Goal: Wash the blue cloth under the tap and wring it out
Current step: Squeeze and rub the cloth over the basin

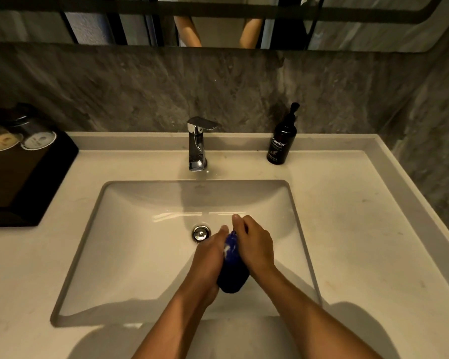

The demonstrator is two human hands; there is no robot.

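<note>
Head view is showing the blue cloth [232,265] bunched into a compact roll, lying between the two hands over the near half of the sink [94,244], just near and to the right of the drain [201,233]. Its long axis is running near to far, tilting slightly left at the far end, so the roll is lying lengthwise along both palms rather than across them. The left hand [210,257] is pressing against the cloth's left side, fingers curling round it; the right hand [254,244] is wrapping it from the right, fingers bending over the far end. Both hands are gripping it closely, neither nearer than the other. The tap [198,143] is standing well apart at the far rim, and no stream is showing from it. Judging from this, the wringing is in hand: opposite twists about that near-far axis are what the next move is calling for.
</note>
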